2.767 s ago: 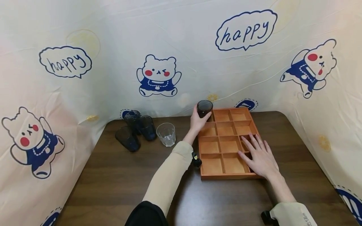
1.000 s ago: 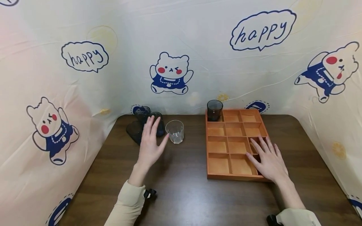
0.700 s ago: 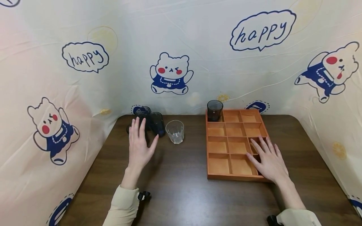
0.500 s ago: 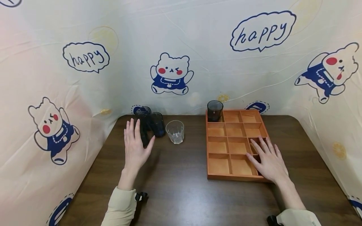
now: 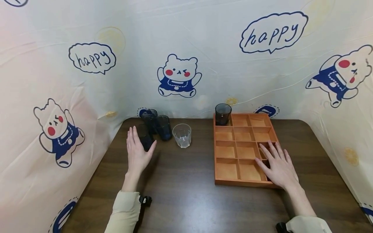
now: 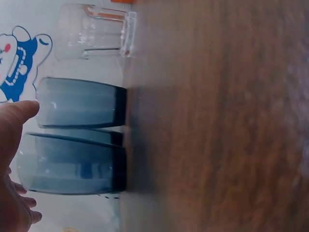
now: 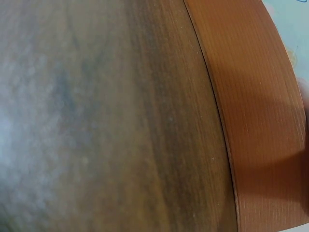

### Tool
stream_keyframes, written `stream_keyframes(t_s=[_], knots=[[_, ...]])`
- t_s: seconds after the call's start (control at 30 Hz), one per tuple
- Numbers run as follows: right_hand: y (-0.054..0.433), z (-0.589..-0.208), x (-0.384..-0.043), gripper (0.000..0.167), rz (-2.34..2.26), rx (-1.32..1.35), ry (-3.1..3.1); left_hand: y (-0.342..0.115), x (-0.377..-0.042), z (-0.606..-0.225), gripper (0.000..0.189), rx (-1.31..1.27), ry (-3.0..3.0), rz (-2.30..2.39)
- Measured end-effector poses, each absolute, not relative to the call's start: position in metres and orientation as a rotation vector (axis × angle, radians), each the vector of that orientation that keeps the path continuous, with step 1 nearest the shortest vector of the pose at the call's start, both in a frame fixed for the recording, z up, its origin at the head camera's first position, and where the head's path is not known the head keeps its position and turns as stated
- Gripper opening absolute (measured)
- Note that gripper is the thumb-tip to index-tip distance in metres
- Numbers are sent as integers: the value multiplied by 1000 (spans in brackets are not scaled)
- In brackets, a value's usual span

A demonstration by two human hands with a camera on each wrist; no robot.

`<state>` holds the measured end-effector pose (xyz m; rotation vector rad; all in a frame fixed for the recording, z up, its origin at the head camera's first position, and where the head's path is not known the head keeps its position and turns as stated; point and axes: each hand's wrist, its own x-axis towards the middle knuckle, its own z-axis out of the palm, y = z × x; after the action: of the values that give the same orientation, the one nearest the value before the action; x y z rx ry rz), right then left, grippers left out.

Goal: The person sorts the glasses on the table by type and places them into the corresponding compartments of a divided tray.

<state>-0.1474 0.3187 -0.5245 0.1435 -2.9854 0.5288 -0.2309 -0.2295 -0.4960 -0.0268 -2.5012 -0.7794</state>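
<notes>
My left hand (image 5: 138, 156), fingers straight and thumb spread, is at the nearest of three dark blue glasses (image 5: 144, 139) on the table's left. In the left wrist view that glass (image 6: 72, 164) stands upright just beyond the thumb and fingers. The second blue glass (image 5: 164, 128) and the third (image 5: 150, 118) are close behind it. My right hand (image 5: 278, 166) rests with spread fingers on the right front of a wooden compartment tray (image 5: 220, 182). A dark grey glass (image 5: 223, 115) stands in the tray's back left compartment.
A clear glass (image 5: 182, 136) stands upright right of the blue ones. Behind the brown wooden table (image 5: 186, 200) hangs a printed cloth (image 5: 215, 77) with bears and lettering. The tray's front wall (image 6: 123, 1) edge shows at the top of the left wrist view.
My left hand has let go of the dark grey glass in the tray's back left compartment and moved left to the blue glasses. The right hand has stayed on the tray.
</notes>
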Motion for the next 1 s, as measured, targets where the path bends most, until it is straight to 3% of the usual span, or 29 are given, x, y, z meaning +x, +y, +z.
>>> stream_keyframes(t_s=[0.4,0.7,1.0], knots=[[321,-526,-147,78,515,163,-2968,-230,-243,-506,119,138,-2392,-1168],[320,-525,-147,79,519,157,-2975,-238,-253,-500,108,349,-2303,-1736],[321,-526,-148,78,519,163,-2965,-240,-256,-504,104,386,-2303,-1803]])
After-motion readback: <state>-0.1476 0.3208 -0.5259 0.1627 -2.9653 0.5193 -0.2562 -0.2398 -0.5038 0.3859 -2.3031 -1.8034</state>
